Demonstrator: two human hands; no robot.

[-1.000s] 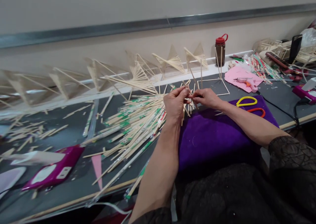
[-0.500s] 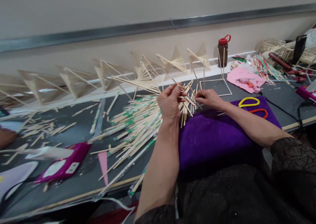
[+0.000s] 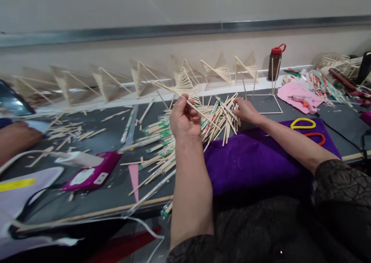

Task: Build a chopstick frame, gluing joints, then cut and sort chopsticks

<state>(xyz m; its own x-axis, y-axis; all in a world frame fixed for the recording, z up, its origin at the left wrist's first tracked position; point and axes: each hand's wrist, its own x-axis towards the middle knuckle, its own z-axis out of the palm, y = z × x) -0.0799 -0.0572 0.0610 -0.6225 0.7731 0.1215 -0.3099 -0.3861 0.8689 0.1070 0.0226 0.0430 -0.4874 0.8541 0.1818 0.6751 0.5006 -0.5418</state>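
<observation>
My left hand (image 3: 185,118) is closed on a thin wooden stick (image 3: 203,114), pinched near its upper end and slanting down to the right over a heap of loose sticks (image 3: 226,116). To the right, my right hand (image 3: 245,110) is closed at the heap's right edge, its fingertips by the sticks; what they hold, if anything, is too small to make out. Just behind it stands a square stick frame (image 3: 269,112) with upright sticks. A purple cloth (image 3: 261,162) lies below my hands, with yellow and red scissor handles (image 3: 303,123) on its right part.
Twisted stick models (image 3: 216,72) line the wall. A red-capped bottle (image 3: 274,64) stands behind the frame; a glue gun (image 3: 303,100) lies on pink paper (image 3: 286,91). At left are a magenta box (image 3: 94,172), wrapped sticks (image 3: 162,139) and another person's hand (image 3: 20,137).
The view has turned left. My hands have moved apart, the left one keeping a stick in its fingers. More of the other person's hand shows at the left edge.
</observation>
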